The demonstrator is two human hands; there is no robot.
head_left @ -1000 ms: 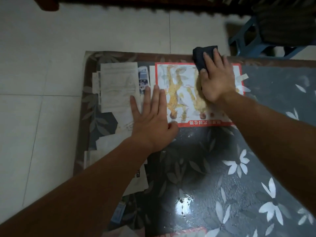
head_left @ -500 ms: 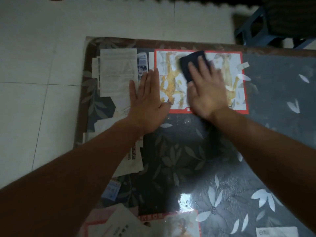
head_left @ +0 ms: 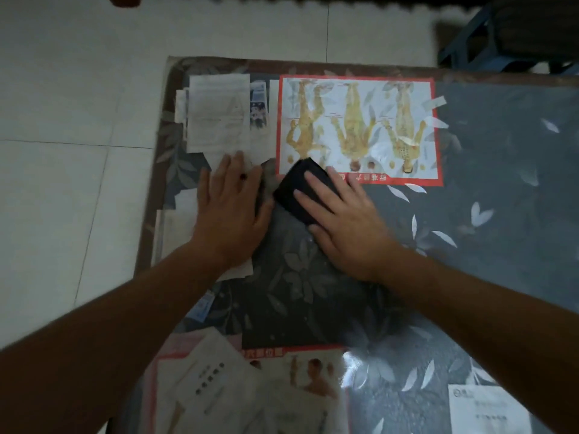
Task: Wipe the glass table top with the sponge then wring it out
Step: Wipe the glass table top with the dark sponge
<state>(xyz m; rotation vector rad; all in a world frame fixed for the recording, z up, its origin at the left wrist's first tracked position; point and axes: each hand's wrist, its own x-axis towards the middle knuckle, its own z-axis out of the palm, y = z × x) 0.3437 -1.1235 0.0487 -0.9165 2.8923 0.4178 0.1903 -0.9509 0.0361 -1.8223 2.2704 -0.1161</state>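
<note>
- Dark, flat rectangular sponge [head_left: 299,191] lies on the glass table top [head_left: 501,170], tilted, its far corner overlapping the near left corner of a red-bordered poster with three yellow body figures [head_left: 357,126] under the glass.
- Far left: pale tiled floor [head_left: 69,151], open all along the table's left edge; the brown rounded table corner sits at upper left.
- Just inside that left edge, under the glass, a stack of white paper sheets [head_left: 217,112], with more white sheets nearer along the same edge.
- Left hand [head_left: 232,211] lies flat on the glass, fingers together and pointing away, palm down, holding nothing. Its thumb side is just beside the sponge's left edge; whether they touch, cannot tell.
- Right hand [head_left: 343,220] presses flat on the sponge, fingers spread over its top and nearer end, not curled around it; the sponge's far left part shows beyond the fingertips.
- Near both forearms, dark floral-patterned cloth under the glass, with a red-bordered printed sheet with a figure [head_left: 282,386] at the bottom edge of view.
- Right of the poster: a wide stretch of grey glass over white leaf patterns, bare of loose objects, running to the frame's right edge.
- Bottom right: a white printed paper [head_left: 488,408] under the glass.
- Upper right, beyond the far edge: a blue frame of furniture [head_left: 463,48] on the floor.
</note>
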